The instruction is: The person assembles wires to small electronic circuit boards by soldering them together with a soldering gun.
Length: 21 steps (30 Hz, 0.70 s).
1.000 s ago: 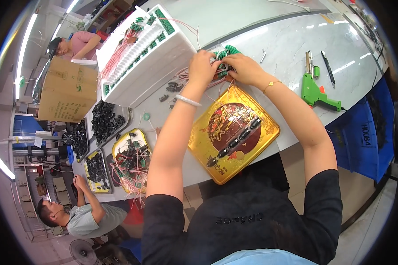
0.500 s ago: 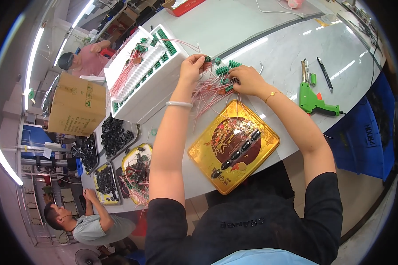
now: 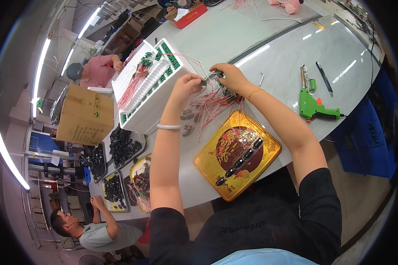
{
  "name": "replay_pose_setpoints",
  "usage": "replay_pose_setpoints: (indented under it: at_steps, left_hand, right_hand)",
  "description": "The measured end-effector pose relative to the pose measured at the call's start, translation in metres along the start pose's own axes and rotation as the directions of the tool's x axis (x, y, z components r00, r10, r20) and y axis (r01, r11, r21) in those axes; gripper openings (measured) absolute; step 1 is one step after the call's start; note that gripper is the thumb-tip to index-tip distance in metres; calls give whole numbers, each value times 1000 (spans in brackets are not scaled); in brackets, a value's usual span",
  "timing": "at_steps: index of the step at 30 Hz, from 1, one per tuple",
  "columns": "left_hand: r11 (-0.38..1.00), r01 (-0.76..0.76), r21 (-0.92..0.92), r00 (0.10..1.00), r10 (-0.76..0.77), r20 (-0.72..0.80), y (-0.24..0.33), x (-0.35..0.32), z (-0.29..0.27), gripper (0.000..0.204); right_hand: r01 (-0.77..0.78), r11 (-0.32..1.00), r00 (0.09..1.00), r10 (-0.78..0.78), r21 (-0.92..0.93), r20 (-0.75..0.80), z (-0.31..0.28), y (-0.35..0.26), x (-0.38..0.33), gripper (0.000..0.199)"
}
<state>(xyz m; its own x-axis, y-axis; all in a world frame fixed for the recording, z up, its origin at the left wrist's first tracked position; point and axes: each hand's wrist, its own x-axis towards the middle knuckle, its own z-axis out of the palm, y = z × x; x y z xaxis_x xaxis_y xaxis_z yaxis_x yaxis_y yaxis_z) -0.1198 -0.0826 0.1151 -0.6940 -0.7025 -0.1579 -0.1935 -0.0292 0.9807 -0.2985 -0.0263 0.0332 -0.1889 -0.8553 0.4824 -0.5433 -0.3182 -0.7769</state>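
My left hand pinches a small dark green circuit board between thumb and fingertips. Close beside it, my right hand has its fingers closed around small green boards, partly hidden by the hand. Beneath both hands a tangle of thin pink and white wires spreads over the table. Nearer to me lies a gold tin with a row of small black parts across its top. Left of my left hand stands a white foam box with green boards along its ridged slots and pink wires on top.
A green glue gun and a black pen lie on the right of the table. Trays of black parts and a cardboard box stand at the left. Two people work on the left side. A blue bin is at the right.
My right hand has moved left and up, closer to the left hand, and now covers the green boards. My left hand has come slightly lower, still pinching its board. The whole view has shifted a little.
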Motion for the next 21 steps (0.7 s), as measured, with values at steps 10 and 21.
replay_pose_setpoints:
  at_steps: [10, 21]
  left_hand:
    - [935, -109, 338, 986, 144, -81, -15, 10, 33, 32]
    - [925, -293, -241, 868, 152, -472, -40, 22, 13, 13]
  right_hand:
    - [221, 968, 975, -223, -118, -3, 2, -17, -5, 37]
    - [241, 954, 969, -246, -179, -7, -13, 6, -13, 47]
